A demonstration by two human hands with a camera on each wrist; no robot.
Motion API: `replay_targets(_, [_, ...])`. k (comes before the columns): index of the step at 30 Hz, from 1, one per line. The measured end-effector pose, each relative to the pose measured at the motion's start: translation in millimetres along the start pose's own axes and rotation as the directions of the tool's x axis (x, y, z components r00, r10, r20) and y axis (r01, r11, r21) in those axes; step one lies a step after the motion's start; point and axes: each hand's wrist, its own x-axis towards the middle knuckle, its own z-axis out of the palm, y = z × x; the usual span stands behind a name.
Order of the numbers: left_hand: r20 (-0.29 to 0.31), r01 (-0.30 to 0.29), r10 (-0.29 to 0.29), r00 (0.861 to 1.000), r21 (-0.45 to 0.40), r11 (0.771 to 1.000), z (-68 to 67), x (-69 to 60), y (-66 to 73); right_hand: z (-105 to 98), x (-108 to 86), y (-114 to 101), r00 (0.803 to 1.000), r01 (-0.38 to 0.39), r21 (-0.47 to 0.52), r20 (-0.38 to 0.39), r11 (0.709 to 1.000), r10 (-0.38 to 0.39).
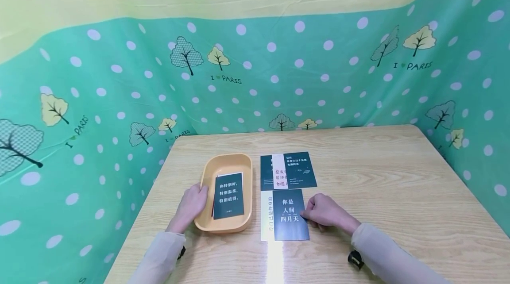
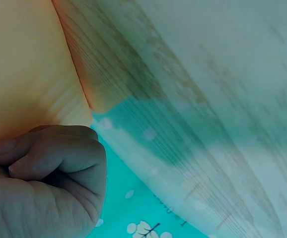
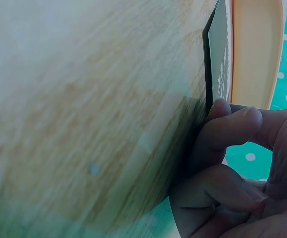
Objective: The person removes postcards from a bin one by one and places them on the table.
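Note:
My left hand [image 1: 190, 204] grips the left rim of a pale orange plastic tray [image 1: 223, 230], its fingers curled in the left wrist view. Inside the tray lies a dark green card [image 1: 228, 204] with white Chinese writing, with edges of other cards showing under it. My right hand [image 1: 324, 211] pinches the right edge of another dark card [image 1: 291, 231] with white writing. That card overlaps a white card [image 1: 266, 217] to its left. In the right wrist view, thumb and finger meet at the edge of the dark card [image 3: 218, 59].
Behind the pinched card, a white card [image 1: 280, 178] and a dark card [image 1: 303, 178] overlap a further dark card [image 1: 266, 173]. The wooden table [image 1: 378, 178] extends to the right. A green dotted cloth [image 1: 259, 76] hangs behind and at the sides.

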Motion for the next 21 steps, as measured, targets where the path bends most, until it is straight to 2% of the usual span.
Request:
replay_targets(14, [-0.005,-0.006,0.006,1.000,0.002,1.000,0.9,-1.9,0.3,1.3,0.0,1.9,1.000,-0.002,-0.001,-0.003,1.000,0.002])
replay_targets(21, [-0.004,-0.002,0.002,1.000,0.002,1.000,0.9,-1.7,0.4,-4.1,1.9,4.5,0.999,0.001,0.051,0.047,0.999,-0.004])
